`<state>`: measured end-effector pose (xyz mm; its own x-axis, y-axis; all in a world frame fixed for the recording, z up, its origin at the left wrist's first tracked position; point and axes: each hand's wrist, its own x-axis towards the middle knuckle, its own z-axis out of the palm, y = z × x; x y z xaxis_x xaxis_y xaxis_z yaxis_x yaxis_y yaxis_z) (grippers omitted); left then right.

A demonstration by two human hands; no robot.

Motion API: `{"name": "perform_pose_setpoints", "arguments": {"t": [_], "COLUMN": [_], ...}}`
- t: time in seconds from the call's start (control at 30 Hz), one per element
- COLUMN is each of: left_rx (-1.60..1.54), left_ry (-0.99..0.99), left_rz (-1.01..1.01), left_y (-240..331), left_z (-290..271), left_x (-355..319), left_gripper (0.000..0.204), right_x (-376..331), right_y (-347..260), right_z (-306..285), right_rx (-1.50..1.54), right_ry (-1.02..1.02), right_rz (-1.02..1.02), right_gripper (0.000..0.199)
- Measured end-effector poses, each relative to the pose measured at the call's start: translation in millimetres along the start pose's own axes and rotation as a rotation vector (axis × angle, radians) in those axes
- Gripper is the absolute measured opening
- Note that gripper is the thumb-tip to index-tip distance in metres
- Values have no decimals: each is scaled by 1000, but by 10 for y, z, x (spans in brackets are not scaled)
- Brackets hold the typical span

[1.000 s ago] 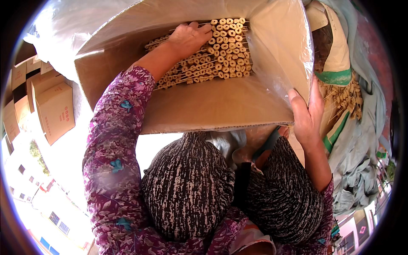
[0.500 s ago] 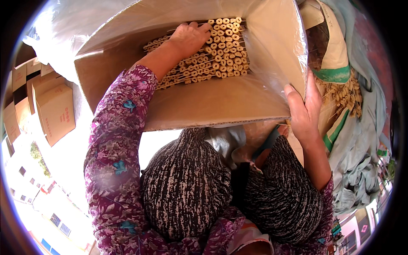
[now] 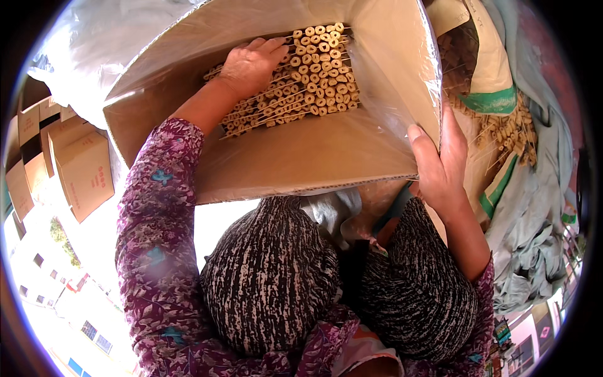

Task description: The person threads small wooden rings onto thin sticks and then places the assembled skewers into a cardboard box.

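Note:
A cardboard box (image 3: pixel 301 168), lined with clear plastic film, tilts open toward me above my knees. Inside it lie rows of thin sticks threaded with small tan ring-shaped pieces (image 3: pixel 323 78). My left hand (image 3: pixel 250 66) reaches into the box and rests on these skewers near the far wall, fingers stretched out and lying flat over them. At the box's right edge, my right hand (image 3: pixel 440 154) grips the cardboard wall, thumb on the inner side and fingers outside. Whatever lies directly beneath my left palm is hidden.
Right of the box lies a pale sack (image 3: pixel 493 69) with a green band, and more skewers (image 3: pixel 512 129) spill beside it. Grey-green cloth (image 3: pixel 527 232) hangs at the far right. Several closed cartons (image 3: pixel 81 166) stand at the left. My knees in patterned trousers (image 3: pixel 270 276) are below the box.
The box has shifted slightly left with my right hand still on its edge. My left hand has moved left and a little nearer across the skewers.

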<state>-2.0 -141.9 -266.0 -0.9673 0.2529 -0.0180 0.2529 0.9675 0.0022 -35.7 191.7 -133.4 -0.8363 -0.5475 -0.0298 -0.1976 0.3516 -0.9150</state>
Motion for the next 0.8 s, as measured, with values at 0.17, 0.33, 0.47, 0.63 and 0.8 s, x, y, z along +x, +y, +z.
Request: {"name": "perform_pose_setpoints", "arguments": {"t": [0.17, 0.33, 0.47, 0.63, 0.8], "left_rx": [3, 3, 7, -94, -706], "left_ry": [-157, -202, -190, 141, -54], "left_rz": [13, 24, 50, 53, -654], "left_y": [-41, -44, -23, -66, 126], "left_z": [-127, -41, -18, 31, -20], "left_x": [5, 123, 164, -22, -49], "left_gripper": [52, 53, 46, 36, 27], "right_x": [-5, -2, 11, 4, 2], "right_y": [-53, -9, -50, -60, -47], "right_z": [1, 26, 20, 13, 24], "right_rx": [35, 43, 50, 10, 17], "right_ry": [-3, 11, 0, -15, -4], "right_rz": [27, -3, 10, -5, -16], "right_gripper": [51, 54, 55, 56, 56]}}
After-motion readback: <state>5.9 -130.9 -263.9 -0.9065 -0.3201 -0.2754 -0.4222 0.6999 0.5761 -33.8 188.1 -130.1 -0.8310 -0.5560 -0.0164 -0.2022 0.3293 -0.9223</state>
